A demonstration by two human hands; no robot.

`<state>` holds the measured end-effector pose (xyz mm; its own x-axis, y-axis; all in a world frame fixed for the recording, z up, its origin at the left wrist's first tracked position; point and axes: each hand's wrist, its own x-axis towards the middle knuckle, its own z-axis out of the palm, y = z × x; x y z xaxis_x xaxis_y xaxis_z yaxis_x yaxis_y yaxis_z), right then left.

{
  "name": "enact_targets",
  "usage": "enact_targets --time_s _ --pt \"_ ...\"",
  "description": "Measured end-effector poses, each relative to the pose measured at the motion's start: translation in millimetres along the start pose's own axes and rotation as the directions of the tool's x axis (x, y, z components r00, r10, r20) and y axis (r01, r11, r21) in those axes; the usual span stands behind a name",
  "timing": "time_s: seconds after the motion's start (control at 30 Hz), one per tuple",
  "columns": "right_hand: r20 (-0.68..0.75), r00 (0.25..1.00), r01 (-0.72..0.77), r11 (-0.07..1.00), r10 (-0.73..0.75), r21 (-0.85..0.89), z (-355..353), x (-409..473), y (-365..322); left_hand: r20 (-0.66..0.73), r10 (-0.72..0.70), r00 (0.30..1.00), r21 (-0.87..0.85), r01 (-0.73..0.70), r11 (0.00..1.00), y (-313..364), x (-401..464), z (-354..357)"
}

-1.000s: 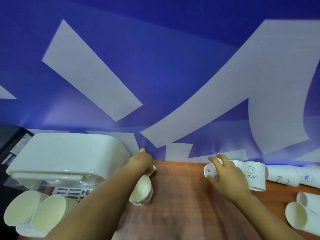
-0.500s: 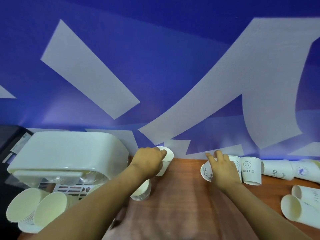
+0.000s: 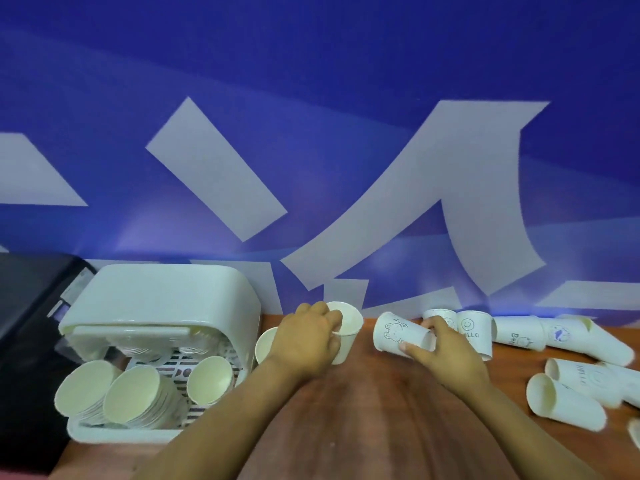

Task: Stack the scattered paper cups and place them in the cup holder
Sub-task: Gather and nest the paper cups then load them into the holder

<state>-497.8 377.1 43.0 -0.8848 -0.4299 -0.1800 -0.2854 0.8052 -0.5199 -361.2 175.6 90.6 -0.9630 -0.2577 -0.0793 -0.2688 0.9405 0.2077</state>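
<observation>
My left hand [image 3: 304, 337] grips an upright white paper cup [image 3: 348, 327] near the wall, next to a stack of cups [image 3: 265, 344] lying on the wooden table [image 3: 381, 427]. A cup with an animal drawing [image 3: 396, 334] is lifted and tilted, mouth to the left, held by my right hand [image 3: 440, 351]. The white cup holder [image 3: 159, 306] stands at the left with three stacks of cups [image 3: 131, 393] leaning in it. Several loose cups [image 3: 568, 393] lie on their sides at the right, and a "HELLO" cup [image 3: 474, 332] stands mouth down behind my right hand.
A blue wall with pale shapes rises straight behind the table. A black box [image 3: 31, 323] sits left of the cup holder. Bare wood shows between my forearms.
My left hand lifted a single cup off the table and now holds it upright. My right hand picked up the animal cup and tilted it to the left. The camera tilted down.
</observation>
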Motion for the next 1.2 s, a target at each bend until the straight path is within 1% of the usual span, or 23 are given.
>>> enact_targets --time_s 0.07,0.13,0.2,0.27,0.33,0.47,0.53,0.63,0.73,0.83,0.9,1.0,1.1,1.2 --pt "0.009 0.999 -0.042 0.980 0.041 0.193 -3 -19 -5 0.006 -0.017 1.000 -0.034 0.017 0.999 4 -21 -1" --pt "0.006 0.999 -0.046 0.939 0.047 0.340 -4 -36 -12 -0.012 -0.037 0.999 -0.070 0.036 0.997 9 -42 -2" --pt "0.015 0.999 -0.036 0.899 0.032 0.437 -5 -51 -21 -0.039 -0.056 0.998 -0.094 0.052 0.994 11 -65 -4" --pt "0.039 0.999 -0.017 0.879 -0.002 0.477 -5 -66 -31 -0.061 -0.072 0.996 -0.112 0.065 0.992 10 -86 -5" --pt "0.082 0.995 0.004 0.876 -0.050 0.482 0 -81 -43 -0.082 -0.077 0.994 -0.113 0.067 0.991 4 -107 -6" --pt "0.128 0.986 0.046 0.912 -0.107 0.408 22 -102 -73 -0.126 -0.060 0.990 -0.070 0.051 0.996 -20 -148 -12" --pt "0.144 0.984 0.037 0.916 -0.102 0.399 35 -114 -92 -0.137 -0.054 0.989 -0.046 0.048 0.998 -38 -168 -16" --pt "0.175 0.979 0.017 0.901 -0.103 0.434 53 -134 -121 -0.161 -0.049 0.986 -0.023 0.046 0.999 -69 -192 -25" --pt "0.215 0.970 0.011 0.909 -0.110 0.417 72 -152 -144 -0.226 -0.040 0.973 -0.067 0.026 0.997 -101 -207 -31" --pt "0.184 0.978 0.015 0.915 -0.097 0.404 88 -166 -162 -0.293 -0.020 0.956 -0.105 -0.012 0.994 -128 -213 -31" --pt "0.165 0.983 0.003 0.904 -0.081 0.427 97 -172 -170 -0.335 -0.008 0.942 -0.137 -0.041 0.990 -140 -212 -29" --pt "0.138 0.986 0.020 0.883 -0.096 0.470 106 -180 -175 -0.330 -0.005 0.944 -0.149 -0.046 0.988 -153 -205 -19" --pt "0.133 0.988 0.002 0.881 -0.073 0.474 112 -181 -172 -0.319 -0.012 0.948 -0.142 -0.036 0.989 -159 -195 -9" --pt "0.144 0.988 -0.018 0.881 -0.057 0.473 114 -177 -167 -0.266 -0.008 0.964 -0.111 -0.022 0.994 -164 -184 -1"
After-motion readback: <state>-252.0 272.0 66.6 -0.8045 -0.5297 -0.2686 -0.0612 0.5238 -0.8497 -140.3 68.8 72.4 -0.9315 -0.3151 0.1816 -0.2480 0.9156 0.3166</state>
